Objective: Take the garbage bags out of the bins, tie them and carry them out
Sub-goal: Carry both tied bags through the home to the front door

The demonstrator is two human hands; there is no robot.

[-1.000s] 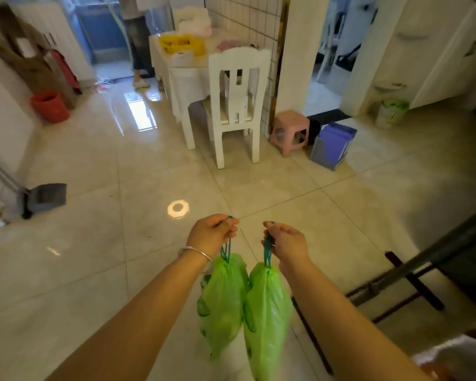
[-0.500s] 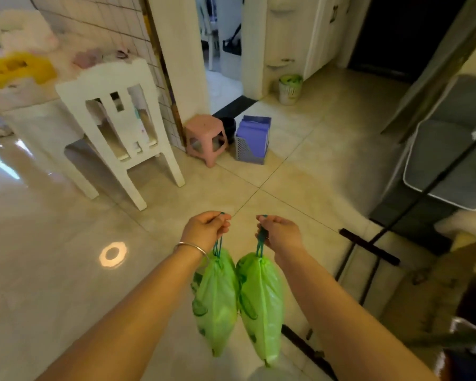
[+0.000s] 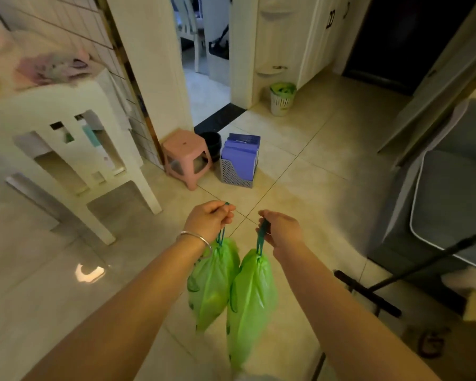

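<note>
my left hand [image 3: 209, 221] is curled tight round the teal drawstring of the left garbage bag [image 3: 212, 287], and my right hand [image 3: 282, 229] pinches the drawstring of the right garbage bag [image 3: 249, 306] the same way. both green bags hang closed below my fists at about 6 o'clock, over the tiled floor [image 3: 300, 188], their sides touching. a silver bangle [image 3: 195, 239] sits on my left wrist.

compared with half a second ago my grip has not changed and the bags still dangle side by side, but my view has swung further right: the white chair [image 3: 94, 160] has slid out toward 9 o'clock and is now blurred, the yellow thing on the table has nearly gone off the left edge, and the bright spot on the floor has dropped to about 8 o'clock.

the pink stool [image 3: 186, 158] and the grey holder with purple folders [image 3: 239, 160] now stand at 12 o'clock just beyond my hands, nearer than before, with a dark bucket [image 3: 212, 141] between and behind them. the small white bin [image 3: 282, 99] with its green liner sits at 1 o'clock beside the doorway. a grey cushioned seat [image 3: 451, 204] fills 3 o'clock, with a black pole [image 3: 423, 265] slanting across it.
</note>
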